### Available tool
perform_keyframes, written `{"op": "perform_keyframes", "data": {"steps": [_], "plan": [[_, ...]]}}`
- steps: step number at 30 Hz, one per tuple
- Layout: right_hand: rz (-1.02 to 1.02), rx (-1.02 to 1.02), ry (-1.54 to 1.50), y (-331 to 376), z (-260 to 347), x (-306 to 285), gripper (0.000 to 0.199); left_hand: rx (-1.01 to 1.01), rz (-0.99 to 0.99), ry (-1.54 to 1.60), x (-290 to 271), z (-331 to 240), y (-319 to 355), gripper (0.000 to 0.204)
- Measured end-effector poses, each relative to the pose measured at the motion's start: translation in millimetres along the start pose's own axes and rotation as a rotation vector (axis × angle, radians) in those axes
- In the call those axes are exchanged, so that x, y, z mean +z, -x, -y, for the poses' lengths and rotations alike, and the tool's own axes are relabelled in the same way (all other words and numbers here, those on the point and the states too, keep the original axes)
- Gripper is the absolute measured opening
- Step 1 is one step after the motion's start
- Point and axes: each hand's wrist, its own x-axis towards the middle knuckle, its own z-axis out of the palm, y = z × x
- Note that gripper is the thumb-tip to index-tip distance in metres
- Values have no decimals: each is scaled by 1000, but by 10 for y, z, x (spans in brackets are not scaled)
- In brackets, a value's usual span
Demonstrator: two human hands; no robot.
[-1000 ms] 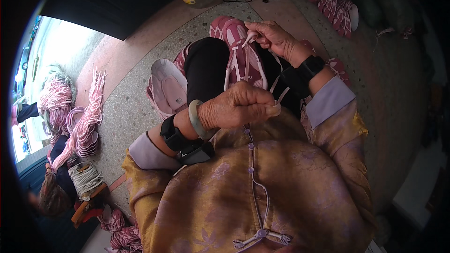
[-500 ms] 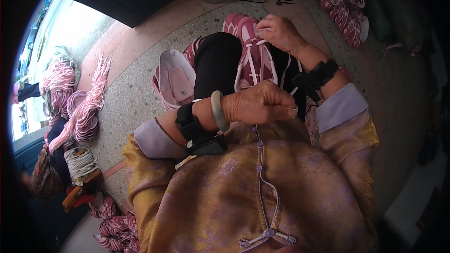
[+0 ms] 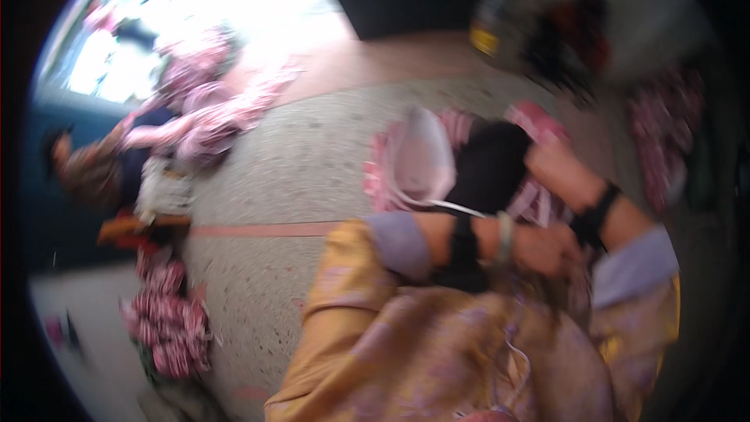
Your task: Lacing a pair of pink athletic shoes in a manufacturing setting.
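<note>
The picture is motion-blurred. My left hand lies curled in front of my chest, with a pale bangle and a black strap on its wrist. My right hand, with a black wristband, rests on a pink shoe worn below a black trouser leg. A second pink shoe with a pale inside lies just left of the leg. Both arms are in gold patterned sleeves. A thin white lace runs above my left forearm. The blur hides what the fingers grip.
Bundles of pink cord lie on the speckled floor at the left, near a bright doorway. Red and white bundles sit at the lower left. A jar with a yellow label stands at the back, with more pink cord at the right.
The view has swung left and turned blurry. My hands and the shoes now sit further right and lower in the picture, and my right hand stays at the shoe.
</note>
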Motion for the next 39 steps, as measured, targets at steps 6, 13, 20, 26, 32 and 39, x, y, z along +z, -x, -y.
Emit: {"op": "perform_keyframes", "data": {"steps": [6,13,20,26,32,39], "plan": [[-95,-211,57,-681,213,-72,10,-170,-72,82,110,-230,-139,22],[50,-160,117,-310,27,130,10,-180,-86,106,30,-138,-128,20],[224,13,152,343,-112,248,9,-144,-130,148,-12,-216,-126,18],[368,120,164,700,-97,276,10,-148,-114,52,41,-119,-138,18],[327,118,157,991,45,194,10,-157,-100,65,153,-141,-144,19],[126,226,-159,782,-184,363,28,-65,-93,-61,-11,-190,26,16]]}}
